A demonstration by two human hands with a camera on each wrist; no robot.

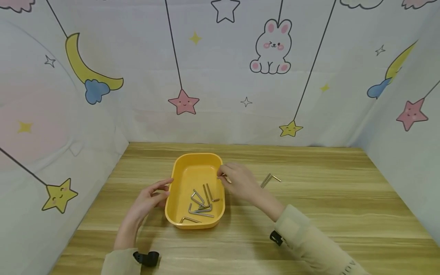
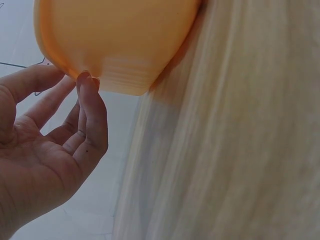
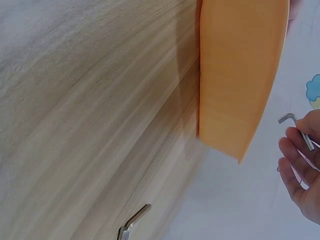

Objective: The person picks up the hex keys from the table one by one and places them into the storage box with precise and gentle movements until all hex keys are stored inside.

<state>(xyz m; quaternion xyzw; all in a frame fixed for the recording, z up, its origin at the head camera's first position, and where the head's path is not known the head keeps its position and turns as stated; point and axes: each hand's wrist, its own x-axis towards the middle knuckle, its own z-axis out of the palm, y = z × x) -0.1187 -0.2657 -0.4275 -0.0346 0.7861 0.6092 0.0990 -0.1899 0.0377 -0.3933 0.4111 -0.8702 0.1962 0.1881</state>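
A yellow plastic tray (image 1: 196,226) sits on the wooden table, with several L-shaped hex keys (image 1: 203,214) lying loosely in its near half. My left hand (image 1: 148,200) is at the tray's left side; the left wrist view has its thumb and fingertips pinching the rim. Over the right rim is my right hand (image 1: 240,181), which holds a small silver hex key (image 3: 286,118) between thumb and fingers, clearest in the right wrist view. From the head, that key is mostly hidden by the fingers.
To the right of the tray, a few more hex keys (image 1: 276,178) lie on the wooden table (image 1: 330,214), partly behind the right forearm. A white printed cloth (image 1: 220,126) surrounds the table at the back and both sides. Each wrist wears a black strap device (image 1: 148,259).
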